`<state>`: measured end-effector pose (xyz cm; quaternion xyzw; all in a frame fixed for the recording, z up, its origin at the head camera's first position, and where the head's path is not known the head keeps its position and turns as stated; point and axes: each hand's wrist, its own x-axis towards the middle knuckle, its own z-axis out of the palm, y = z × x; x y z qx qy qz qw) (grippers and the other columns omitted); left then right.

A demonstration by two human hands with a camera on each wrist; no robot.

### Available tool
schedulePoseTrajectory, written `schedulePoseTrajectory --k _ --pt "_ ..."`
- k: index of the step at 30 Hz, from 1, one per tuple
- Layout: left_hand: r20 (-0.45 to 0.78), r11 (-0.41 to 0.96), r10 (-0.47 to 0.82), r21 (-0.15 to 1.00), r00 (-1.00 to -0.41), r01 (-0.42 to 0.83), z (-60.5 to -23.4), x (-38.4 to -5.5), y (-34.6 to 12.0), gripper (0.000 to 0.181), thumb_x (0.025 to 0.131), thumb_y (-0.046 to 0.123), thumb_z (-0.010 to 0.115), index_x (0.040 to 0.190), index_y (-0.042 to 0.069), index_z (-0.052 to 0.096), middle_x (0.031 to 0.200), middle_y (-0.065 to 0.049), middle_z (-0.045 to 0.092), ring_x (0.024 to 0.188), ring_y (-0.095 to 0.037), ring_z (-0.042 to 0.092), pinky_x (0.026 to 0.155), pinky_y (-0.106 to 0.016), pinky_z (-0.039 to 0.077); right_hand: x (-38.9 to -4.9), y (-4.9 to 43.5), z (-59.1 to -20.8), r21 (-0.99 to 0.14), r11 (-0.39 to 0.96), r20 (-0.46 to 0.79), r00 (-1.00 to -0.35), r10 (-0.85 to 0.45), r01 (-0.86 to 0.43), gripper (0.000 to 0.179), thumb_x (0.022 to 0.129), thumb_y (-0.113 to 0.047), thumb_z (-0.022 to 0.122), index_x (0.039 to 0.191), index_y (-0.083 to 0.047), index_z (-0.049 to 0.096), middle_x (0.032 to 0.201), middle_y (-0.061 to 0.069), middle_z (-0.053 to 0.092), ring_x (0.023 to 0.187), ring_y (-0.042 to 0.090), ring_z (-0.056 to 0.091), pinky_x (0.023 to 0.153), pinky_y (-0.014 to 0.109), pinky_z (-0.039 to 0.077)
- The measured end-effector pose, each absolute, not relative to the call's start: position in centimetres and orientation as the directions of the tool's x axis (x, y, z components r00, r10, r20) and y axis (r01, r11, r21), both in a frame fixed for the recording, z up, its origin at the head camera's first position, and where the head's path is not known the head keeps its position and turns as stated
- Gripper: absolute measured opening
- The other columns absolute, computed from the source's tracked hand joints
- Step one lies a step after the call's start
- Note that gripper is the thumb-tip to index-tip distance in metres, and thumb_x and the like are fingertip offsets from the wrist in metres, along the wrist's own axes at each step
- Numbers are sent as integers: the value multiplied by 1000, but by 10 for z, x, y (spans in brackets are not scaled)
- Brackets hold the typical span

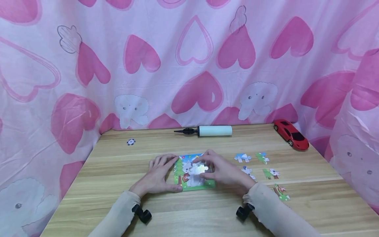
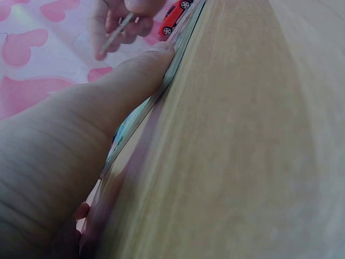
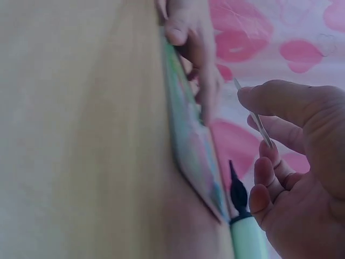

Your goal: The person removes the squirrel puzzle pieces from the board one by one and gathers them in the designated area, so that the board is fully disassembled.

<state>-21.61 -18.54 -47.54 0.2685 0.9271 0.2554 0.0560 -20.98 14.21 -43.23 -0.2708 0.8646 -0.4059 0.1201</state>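
While touching the left edge of the puzzle board (image 1: pixel 193 181) on the wooden table (image 1: pixel 177 214) with the left hand (image 1: pixel 158 174), thumb spread from fingers, pinches a thin piece (image 3: pixel 264 134) above it with the right hand (image 1: pixel 223 168). Has loose puzzle pieces (image 1: pixel 242 158) rightward, a red toy car (image 1: pixel 291 135) beyond.

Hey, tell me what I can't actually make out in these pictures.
- Held puzzle piece: printed face unreadable; both wrist views show it nearly edge-on.
- Puzzle board: right part covered by the right hand in the head view; blurred in the right wrist view.
- Loose piece: lower edge hidden by that hand, head view.
- Round chip: centre marking too small, head view.
- Sleeves: cut off by the head view's bottom edge.
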Motion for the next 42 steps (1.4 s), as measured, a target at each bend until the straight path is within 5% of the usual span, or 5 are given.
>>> schedulePoseTrajectory --k 7,20,42 --pt "29 729 522 504 -852 463 -476 -216 -186 126 77 85 83 176 21 37 177 2 32 161 -31 23 121 -61 23 -219 157 -415 -753 510 109 -844 -526 -415 51 100 -25 88 148 -29 72 122 -2 61 109 24 57 91 46 55" --pt "15 737 513 505 -858 450 -475 -214 -187 127 76 86 82 176 22 37 178 2 32 162 -32 22 121 -61 24 -226 184 -392 -731 539 173 -878 -447 -418 51 97 -28 91 144 -34 74 120 0 61 111 31 56 90 47 49" --pt "26 730 521 504 -853 461 -475 -216 -185 127 76 86 82 176 22 37 178 3 32 162 -32 22 122 -63 23 -211 239 -358 -659 573 302 -869 -392 -487 50 100 -23 87 147 -29 73 114 1 56 104 25 51 83 33 48"
